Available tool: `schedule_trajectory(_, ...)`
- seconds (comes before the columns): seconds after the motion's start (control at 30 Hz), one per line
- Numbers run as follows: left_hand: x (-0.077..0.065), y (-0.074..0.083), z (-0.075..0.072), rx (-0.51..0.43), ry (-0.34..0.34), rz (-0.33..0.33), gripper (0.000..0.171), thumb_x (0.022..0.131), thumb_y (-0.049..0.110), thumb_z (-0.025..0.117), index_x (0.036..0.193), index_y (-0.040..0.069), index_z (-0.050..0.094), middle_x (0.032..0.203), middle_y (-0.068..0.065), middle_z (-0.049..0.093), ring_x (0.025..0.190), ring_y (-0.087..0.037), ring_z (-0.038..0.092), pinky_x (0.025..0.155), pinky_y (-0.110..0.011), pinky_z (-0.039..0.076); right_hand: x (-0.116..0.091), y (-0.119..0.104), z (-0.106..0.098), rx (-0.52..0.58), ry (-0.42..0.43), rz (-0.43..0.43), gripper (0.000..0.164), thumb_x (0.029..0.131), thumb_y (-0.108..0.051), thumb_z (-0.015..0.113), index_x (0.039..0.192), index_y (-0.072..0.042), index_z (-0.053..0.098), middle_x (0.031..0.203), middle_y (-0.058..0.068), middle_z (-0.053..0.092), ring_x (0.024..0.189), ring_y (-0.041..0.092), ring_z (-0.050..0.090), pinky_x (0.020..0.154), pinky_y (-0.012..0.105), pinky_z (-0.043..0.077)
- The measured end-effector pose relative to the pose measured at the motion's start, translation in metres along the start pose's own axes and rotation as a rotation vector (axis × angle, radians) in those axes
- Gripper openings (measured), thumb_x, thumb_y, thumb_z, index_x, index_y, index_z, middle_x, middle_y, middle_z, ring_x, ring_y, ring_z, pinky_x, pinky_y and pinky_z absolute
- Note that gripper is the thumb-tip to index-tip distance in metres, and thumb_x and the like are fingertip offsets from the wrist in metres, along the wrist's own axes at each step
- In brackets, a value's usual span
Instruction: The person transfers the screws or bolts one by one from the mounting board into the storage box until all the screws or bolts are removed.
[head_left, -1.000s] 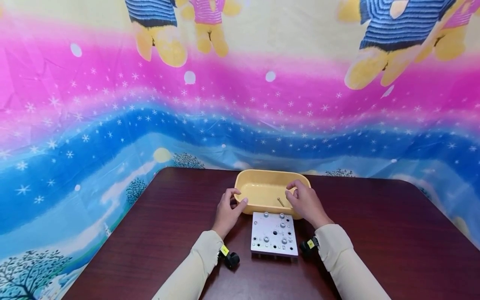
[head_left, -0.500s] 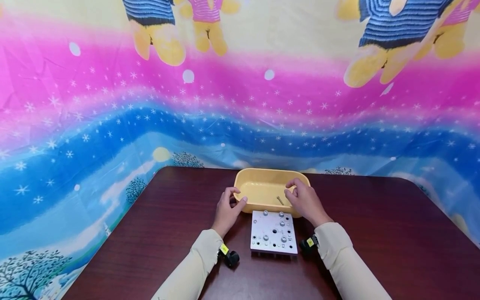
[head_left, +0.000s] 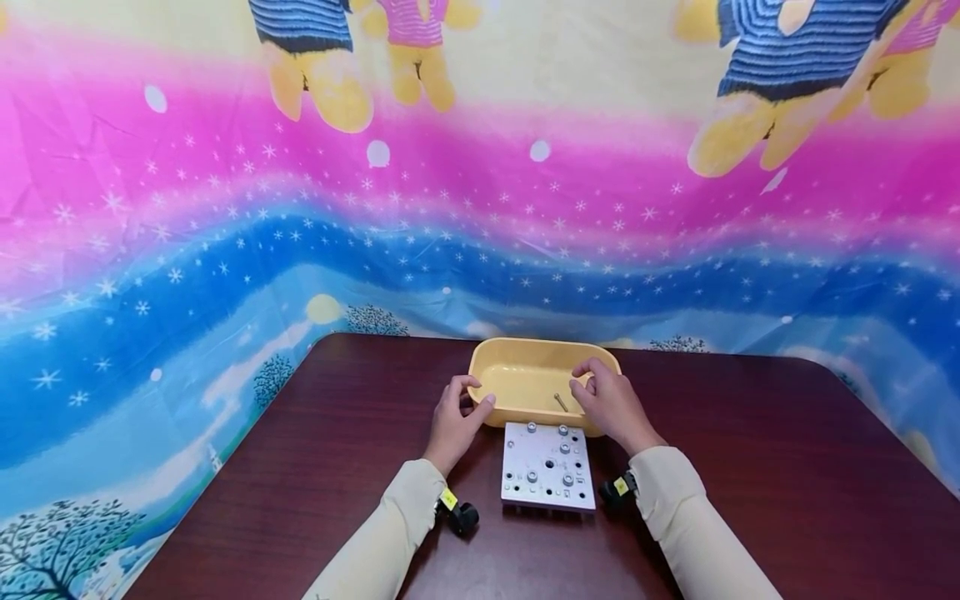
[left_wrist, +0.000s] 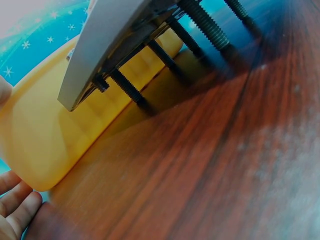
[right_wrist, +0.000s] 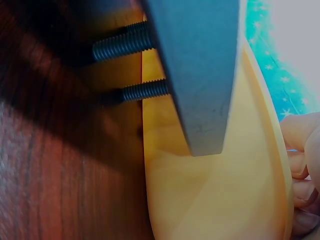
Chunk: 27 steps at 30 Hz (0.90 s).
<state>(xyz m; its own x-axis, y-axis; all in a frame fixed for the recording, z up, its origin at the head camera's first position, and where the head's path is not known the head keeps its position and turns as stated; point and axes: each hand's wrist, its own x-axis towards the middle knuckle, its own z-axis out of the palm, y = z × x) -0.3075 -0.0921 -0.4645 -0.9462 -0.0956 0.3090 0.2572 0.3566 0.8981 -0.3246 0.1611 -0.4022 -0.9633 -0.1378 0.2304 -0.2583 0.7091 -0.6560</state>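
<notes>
A yellow plastic tub point(head_left: 517, 415) stands at the back of the table, with one bolt point(head_left: 561, 402) lying inside near its front right. My left hand point(head_left: 453, 425) holds the tub's left front corner, index finger at the end rim and thumb at the front. Over the tub's right end, my right hand point(head_left: 611, 404) has bent fingers point(right_wrist: 299, 165) close by the rim; I cannot tell whether they hold anything. In front of the tub, between my wrists, stands a square metal plate point(head_left: 531, 454) with several socket-head bolts through it. Their threaded shanks point(left_wrist: 127, 86) show beneath the plate.
The dark red wooden table point(head_left: 360, 425) has rounded back corners. Behind it hangs a printed cloth point(head_left: 465, 208) with snowflakes and bears. Black cameras with yellow labels sit at both wrists, the left camera point(head_left: 462, 519) close to the plate's left side.
</notes>
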Motion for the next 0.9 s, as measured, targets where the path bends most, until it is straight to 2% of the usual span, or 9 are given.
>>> schedule_trajectory(0.47, -0.0004, -0.0003, -0.0004, -0.002, -0.003, 0.007, 0.035, 0.087, 0.041, 0.069, 0.113, 0.023, 0.053, 0.114, -0.003, 0.053, 0.107, -0.019, 0.057, 0.089, -0.036, 0.05, 0.0002, 0.0007, -0.0015, 0.006, 0.001, -0.006, 0.025, 0.095, -0.024, 0.059, 0.114, -0.008, 0.056, 0.06, 0.006, 0.044, 0.049, 0.022, 0.044, 0.045, 0.031, 0.039)
schedule_trajectory(0.9, -0.0022, 0.0003, -0.0003, 0.0, -0.001, 0.012, 0.037, 0.087, 0.041, 0.069, 0.114, 0.023, 0.053, 0.114, -0.003, 0.053, 0.106, -0.018, 0.057, 0.089, -0.036, 0.05, -0.0008, 0.0002, -0.0064, 0.066, 0.005, -0.024, 0.022, 0.096, -0.026, 0.059, 0.112, -0.011, 0.057, 0.059, 0.006, 0.044, 0.047, 0.023, 0.043, 0.043, 0.032, 0.039)
